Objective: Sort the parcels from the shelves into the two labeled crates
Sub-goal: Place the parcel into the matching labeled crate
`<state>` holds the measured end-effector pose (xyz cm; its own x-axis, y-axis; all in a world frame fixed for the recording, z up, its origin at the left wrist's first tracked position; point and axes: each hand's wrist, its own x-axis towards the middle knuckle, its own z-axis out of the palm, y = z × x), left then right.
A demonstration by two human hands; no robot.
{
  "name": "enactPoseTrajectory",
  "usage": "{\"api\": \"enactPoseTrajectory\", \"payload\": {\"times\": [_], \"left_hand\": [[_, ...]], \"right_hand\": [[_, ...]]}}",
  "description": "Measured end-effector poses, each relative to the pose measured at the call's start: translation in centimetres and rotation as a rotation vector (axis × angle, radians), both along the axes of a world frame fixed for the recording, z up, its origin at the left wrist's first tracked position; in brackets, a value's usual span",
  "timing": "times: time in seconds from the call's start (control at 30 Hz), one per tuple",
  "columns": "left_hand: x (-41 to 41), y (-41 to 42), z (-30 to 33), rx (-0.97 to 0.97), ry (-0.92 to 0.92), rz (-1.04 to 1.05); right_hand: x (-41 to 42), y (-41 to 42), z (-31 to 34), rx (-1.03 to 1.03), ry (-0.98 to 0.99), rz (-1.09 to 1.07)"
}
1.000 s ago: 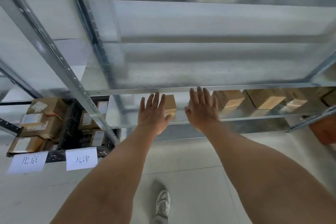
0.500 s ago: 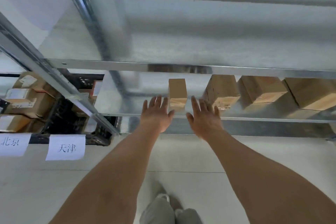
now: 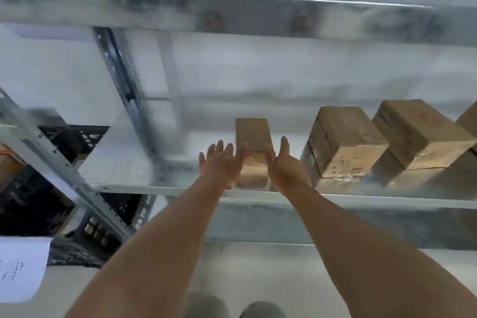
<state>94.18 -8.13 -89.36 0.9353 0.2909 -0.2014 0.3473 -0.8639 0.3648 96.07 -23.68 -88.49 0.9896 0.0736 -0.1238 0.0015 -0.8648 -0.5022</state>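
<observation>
Both hands, left hand (image 3: 224,162) and right hand (image 3: 286,165), flanked the narrow brown cardboard parcel (image 3: 252,134) near the galvanised steel shelf's (image 3: 144,162) front edge, fingers straight, nothing gripped, presumably for a two-sided lift.

Parcels on shelf: four, one (image 3: 251,134) narrow, one cut off. Hands: two. Black crates: two. Paper label: one.

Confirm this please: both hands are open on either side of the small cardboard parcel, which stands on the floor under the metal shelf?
Not quite. In the head view, the left hand and right hand are indeed open on either side of the small cardboard parcel, but it stands on the metal shelf, not on the floor under it.
</observation>
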Motion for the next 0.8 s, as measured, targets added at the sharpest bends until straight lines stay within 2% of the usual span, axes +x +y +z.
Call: {"api": "enactPoseTrajectory", "payload": {"times": [0.07,0.2,0.33,0.43,0.53,0.7,0.8], "left_hand": [[0.6,0.1,-1.8,-0.076,-0.061,0.024],[0.7,-0.4,-3.2,-0.331,-0.226,0.114],[1.5,-0.1,-4.0,-0.487,-0.264,0.177],[1.7,0.7,-4.7,-0.764,-0.357,0.193],[2.7,1.8,-6.4,-0.935,-0.376,0.214],[1.5,1.6,-4.9,-1.185,-0.504,0.242],[1.5,1.5,-5.1,-1.231,-0.529,0.221]], "right_hand": [[0.9,0.5,-1.9,0.097,0.007,-0.083],[1.9,1.1,-4.5,0.273,-0.048,-0.095],[2.6,1.1,-5.9,0.485,-0.097,-0.090],[3.2,1.3,-6.3,0.694,-0.095,-0.044],[3.9,1.5,-6.5,0.871,-0.088,-0.007],[4.8,1.1,-7.7,0.968,-0.018,0.050],[5.3,0.7,-8.0,0.996,-0.011,0.063]]}}
